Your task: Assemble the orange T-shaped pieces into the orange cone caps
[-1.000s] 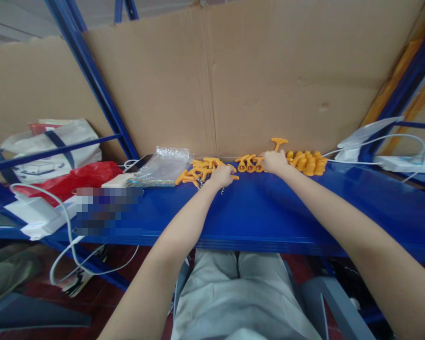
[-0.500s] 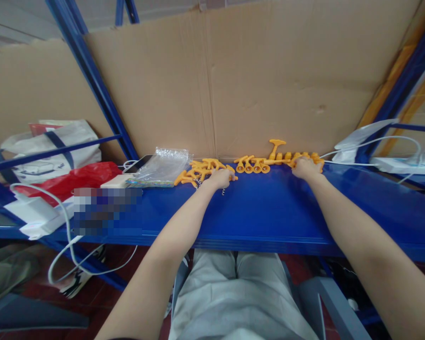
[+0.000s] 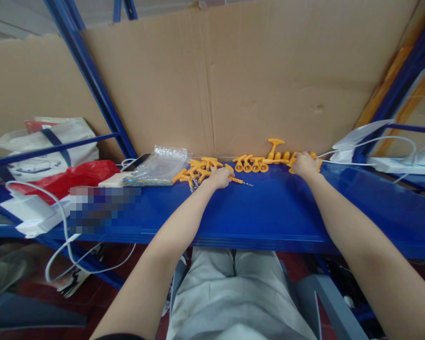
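The left hand [image 3: 221, 178], curled closed, holds a corkscrew [image 3: 237, 180] in front and left of the row [image 3: 255, 163]: four smooth yellow pieces with round, hollow mouths. The corkscrew's ribbed yellow shaft ends in a thin metal spiral pointing right. The right hand [image 3: 305, 165], fingers bent, covers rounded yellow parts [image 3: 290, 163] right of the row; whether it grips one, I cannot tell. Left of the row lie tangled yellow handles [image 3: 203, 164], then crinkled clear plastic [image 3: 162, 165]. Beneath the row is a glossy blue shelf [image 3: 269, 212]; behind it, brown cardboard [image 3: 269, 75].
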Tool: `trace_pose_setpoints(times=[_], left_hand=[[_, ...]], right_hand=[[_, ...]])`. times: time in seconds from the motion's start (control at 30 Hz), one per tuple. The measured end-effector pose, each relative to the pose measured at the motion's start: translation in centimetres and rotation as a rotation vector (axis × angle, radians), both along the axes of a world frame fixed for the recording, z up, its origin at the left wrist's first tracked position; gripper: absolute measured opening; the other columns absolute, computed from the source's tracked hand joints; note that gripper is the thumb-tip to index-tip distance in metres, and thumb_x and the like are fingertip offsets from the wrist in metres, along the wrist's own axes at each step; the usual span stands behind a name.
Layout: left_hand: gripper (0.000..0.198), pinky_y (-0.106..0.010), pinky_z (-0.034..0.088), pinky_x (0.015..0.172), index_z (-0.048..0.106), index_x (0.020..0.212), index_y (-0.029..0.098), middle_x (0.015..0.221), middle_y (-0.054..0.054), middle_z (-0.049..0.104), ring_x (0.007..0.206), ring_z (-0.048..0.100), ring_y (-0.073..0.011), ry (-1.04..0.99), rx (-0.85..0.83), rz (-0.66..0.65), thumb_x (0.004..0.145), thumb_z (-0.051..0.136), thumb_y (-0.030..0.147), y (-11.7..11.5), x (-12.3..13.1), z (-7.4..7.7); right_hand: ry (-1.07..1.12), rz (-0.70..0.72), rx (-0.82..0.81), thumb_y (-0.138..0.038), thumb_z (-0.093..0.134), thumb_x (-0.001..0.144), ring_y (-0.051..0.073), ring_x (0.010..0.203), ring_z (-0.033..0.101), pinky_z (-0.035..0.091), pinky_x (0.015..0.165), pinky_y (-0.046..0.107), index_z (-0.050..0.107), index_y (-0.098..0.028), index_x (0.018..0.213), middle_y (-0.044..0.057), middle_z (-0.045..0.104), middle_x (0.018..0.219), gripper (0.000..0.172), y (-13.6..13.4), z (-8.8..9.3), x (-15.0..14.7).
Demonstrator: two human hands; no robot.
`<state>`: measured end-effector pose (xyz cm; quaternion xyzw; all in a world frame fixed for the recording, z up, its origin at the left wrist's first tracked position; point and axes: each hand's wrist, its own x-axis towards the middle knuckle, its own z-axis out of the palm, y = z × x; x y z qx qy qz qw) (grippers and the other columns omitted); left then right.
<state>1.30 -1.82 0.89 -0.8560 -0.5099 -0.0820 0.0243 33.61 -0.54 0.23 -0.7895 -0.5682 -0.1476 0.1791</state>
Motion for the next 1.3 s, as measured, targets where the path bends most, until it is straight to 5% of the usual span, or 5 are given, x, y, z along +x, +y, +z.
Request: trace_pose_setpoints(times=[0.37, 0.57, 0.97, 1.3], left_hand=[[0.029, -0.051, 0.045, 0.107, 0.071, 0.115, 0.023, 0.122, -0.010, 0.073, 0.120, 0.065, -0.0326, 0.011, -0.007, 0.004, 0.094, 0.052, 0.022, -1.1, 0.8, 0.9], [0.032, -0.051, 0.045, 0.104, 0.065, 0.124, 0.023, 0.125, -0.011, 0.072, 0.120, 0.065, -0.0333, -0.058, 0.074, 0.059, 0.096, 0.051, 0.023, -1.1, 1.0, 0.7], [0.035, -0.046, 0.046, 0.102, 0.062, 0.129, 0.024, 0.120, -0.011, 0.073, 0.118, 0.064, -0.0297, -0.141, 0.131, 0.106, 0.098, 0.047, 0.024, -1.4, 0.9, 1.0], [0.031, -0.046, 0.048, 0.097, 0.063, 0.124, 0.022, 0.115, -0.013, 0.072, 0.111, 0.067, -0.0315, -0.148, 0.183, 0.132, 0.097, 0.049, 0.024, -0.9, 0.6, 0.6]], right_hand=[[0.003, 0.042, -0.159, -0.040, 0.069, 0.084, 0.037, 0.119, 0.059, 0.034, 0.106, 0.061, 0.068, -0.016, 0.119, 0.019, 0.068, 0.118, 0.043, 0.2, 0.3, -0.4], [-0.032, 0.195, -0.268, -0.038, 0.071, 0.083, 0.037, 0.113, 0.063, 0.046, 0.095, 0.050, 0.069, -0.014, 0.112, 0.020, 0.070, 0.113, 0.038, -0.4, 0.9, -2.7], [-0.169, 0.630, -0.089, -0.026, 0.064, 0.087, 0.031, 0.108, 0.068, 0.051, 0.090, 0.039, 0.069, -0.018, 0.113, 0.013, 0.074, 0.115, 0.028, -1.6, 1.8, -7.4], [-0.126, 0.743, -0.003, -0.026, 0.060, 0.090, 0.031, 0.107, 0.067, 0.050, 0.097, 0.044, 0.070, -0.019, 0.125, 0.015, 0.069, 0.119, 0.037, -0.8, 1.0, -6.7]])
